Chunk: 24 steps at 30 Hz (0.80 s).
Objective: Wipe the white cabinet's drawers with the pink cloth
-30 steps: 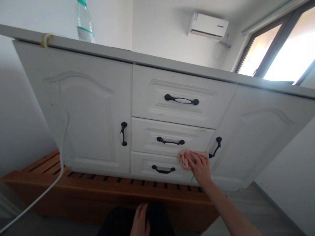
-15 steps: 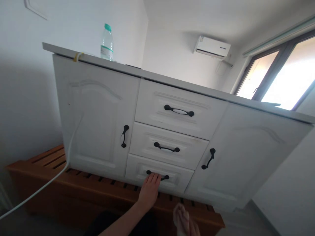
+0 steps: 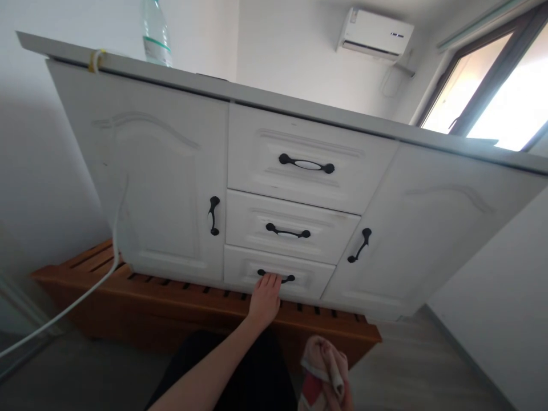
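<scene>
"Where's the light from?"
"The window (image 3: pixel 507 85), panes blown out white, hazing the right end of the cabinet top (image 3: pixel 471 146)."
"And below?"
"Dim; the bench front (image 3: pixel 128 311) sinks into shadow. Detail looks soft, edges stretched."

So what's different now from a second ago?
The left hand has risen from the lap onto the bottom handle. The right hand has drawn the pink cloth down, off the drawers, without letting go. The drawers remain shut.

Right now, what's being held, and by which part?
Pink cloth, lower folds, in the right hand; left hand on the bottom handle, its hold unclear.
</scene>
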Motion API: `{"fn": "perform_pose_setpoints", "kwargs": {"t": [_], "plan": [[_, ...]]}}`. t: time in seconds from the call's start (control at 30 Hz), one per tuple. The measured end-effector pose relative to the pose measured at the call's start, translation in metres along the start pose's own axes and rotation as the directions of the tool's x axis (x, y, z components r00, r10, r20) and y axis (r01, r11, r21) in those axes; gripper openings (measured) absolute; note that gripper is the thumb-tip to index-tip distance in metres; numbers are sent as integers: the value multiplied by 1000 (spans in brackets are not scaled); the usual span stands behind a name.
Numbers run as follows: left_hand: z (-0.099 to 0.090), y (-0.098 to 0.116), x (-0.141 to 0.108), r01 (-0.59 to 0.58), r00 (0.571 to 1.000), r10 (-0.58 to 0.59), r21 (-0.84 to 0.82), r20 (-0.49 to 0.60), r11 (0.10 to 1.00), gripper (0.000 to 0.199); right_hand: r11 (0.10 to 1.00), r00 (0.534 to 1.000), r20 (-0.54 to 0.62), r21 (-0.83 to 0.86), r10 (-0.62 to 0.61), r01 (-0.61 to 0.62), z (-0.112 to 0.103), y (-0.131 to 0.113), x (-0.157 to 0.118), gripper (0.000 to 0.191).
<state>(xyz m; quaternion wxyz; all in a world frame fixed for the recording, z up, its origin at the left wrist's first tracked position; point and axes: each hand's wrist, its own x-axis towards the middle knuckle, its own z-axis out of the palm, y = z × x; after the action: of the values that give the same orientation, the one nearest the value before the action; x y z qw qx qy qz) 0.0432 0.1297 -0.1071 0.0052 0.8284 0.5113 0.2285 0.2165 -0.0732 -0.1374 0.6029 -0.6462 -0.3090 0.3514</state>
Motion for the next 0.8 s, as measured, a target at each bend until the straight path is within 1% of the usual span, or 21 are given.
{"fn": "perform_pose_setpoints", "kwargs": {"t": [0.1,0.17,0.27,0.3,0.37,0.4,0.47,0.5,0.57,0.6,0.67,0.73,0.8], "plan": [[-7,7,-13,3,1000,-3,-6,-3,1000,51,996,989,142,84,29,-41,10,-20,17,69],[-11,15,-32,32,999,-33,-23,-23,999,43,993,977,208,102,42,-65,18,-28,22,60],[-10,24,-70,86,993,-91,-70,-71,994,31,988,953,295,112,71,-109,38,-29,16,53],[-8,24,-84,86,993,-92,-77,-78,993,30,984,939,334,127,75,-124,46,-27,11,53],[-3,21,-107,45,996,-50,-66,-79,997,32,974,923,378,176,64,-140,64,-21,0,54],[-1,19,-116,14,997,-18,-55,-76,998,34,970,929,367,204,53,-136,73,-19,-7,54],[0,15,-126,-18,997,14,-45,-77,999,38,966,964,265,238,33,-98,89,-16,-20,55],[-1,14,-128,-23,997,19,-51,-73,998,40,970,980,197,233,22,-68,94,-16,-25,56],[-6,16,-127,-10,998,5,-84,-63,996,42,984,995,104,179,-4,-15,101,-18,-35,55],[-8,18,-126,-3,998,-3,-108,-61,994,43,990,996,87,144,-14,1,102,-20,-38,55],[-12,21,-125,-1,998,-8,-155,-61,988,43,995,996,92,102,-13,3,103,-23,-42,56],[-12,23,-125,-1,997,-13,-189,-72,982,41,994,996,92,111,-16,5,102,-22,-43,63],[-10,23,-126,2,998,-17,-207,-67,978,40,990,994,89,130,-69,57,101,-19,-43,72]]}}
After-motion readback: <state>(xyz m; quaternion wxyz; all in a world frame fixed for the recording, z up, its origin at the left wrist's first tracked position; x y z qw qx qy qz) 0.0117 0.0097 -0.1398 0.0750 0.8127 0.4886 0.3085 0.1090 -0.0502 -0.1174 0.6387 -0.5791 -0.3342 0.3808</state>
